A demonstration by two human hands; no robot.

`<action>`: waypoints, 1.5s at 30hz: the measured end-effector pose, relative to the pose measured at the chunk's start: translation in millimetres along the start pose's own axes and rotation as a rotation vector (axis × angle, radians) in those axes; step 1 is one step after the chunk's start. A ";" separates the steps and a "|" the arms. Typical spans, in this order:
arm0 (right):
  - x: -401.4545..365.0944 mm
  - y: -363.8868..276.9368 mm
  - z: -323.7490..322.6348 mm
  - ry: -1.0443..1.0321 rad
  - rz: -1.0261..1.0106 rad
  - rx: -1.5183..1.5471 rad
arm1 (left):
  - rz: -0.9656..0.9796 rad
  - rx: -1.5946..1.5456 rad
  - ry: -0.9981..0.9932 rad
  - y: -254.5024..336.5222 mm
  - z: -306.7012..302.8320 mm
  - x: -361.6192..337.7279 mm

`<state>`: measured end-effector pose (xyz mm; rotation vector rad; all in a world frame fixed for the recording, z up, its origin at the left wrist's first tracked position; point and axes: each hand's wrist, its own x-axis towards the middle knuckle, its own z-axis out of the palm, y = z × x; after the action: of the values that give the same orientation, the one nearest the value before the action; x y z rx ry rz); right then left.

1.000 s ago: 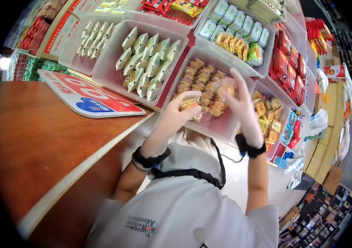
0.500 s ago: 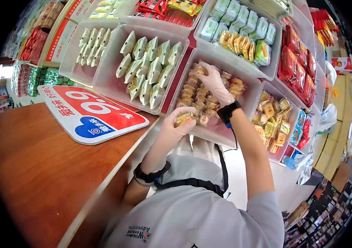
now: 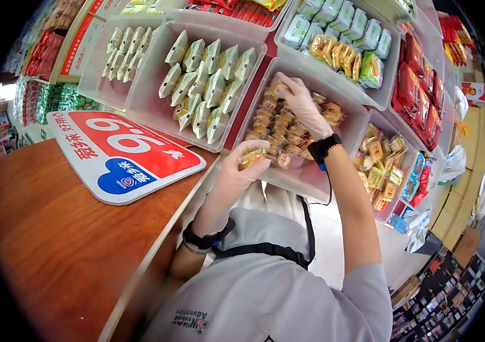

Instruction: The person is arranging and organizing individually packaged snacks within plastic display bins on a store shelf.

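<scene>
Gloved left hand (image 3: 242, 168) clamped on one wrapped pastry (image 3: 253, 158) at the near-left rim of the clear bin (image 3: 311, 176). Right hand (image 3: 302, 102) deeper in, fingers laid over the far rows of pastries (image 3: 271, 128) (grip not discernible). Rows running near to far.

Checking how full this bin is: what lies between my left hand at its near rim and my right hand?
Head view: rows of brown wrapped snacks in the clear bin lie between left hand and right hand.
</scene>
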<state>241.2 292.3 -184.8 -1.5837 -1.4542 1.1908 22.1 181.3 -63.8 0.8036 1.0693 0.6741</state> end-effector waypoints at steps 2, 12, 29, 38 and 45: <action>6.9 22.7 15.3 0.059 -0.187 -0.203 | -0.002 -0.004 0.007 -1.3 -0.1 -0.4; 7.2 14.1 20.7 0.204 -0.116 -0.345 | 0.004 0.007 -0.012 -1.7 1.0 1.6; 7.9 20.3 16.5 0.071 0.005 -0.180 | -0.020 -0.028 -0.022 -1.9 2.1 1.9; 2.5 8.7 16.6 0.038 0.096 -0.096 | -0.031 -0.052 -0.005 3.8 2.8 0.2; -3.1 6.3 26.4 0.170 -0.083 -0.616 | 0.023 0.011 -0.003 -3.1 0.3 4.8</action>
<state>219.1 285.6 -199.5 -1.9365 -1.8560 0.5586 24.3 183.4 -68.7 0.8270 1.0634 0.6867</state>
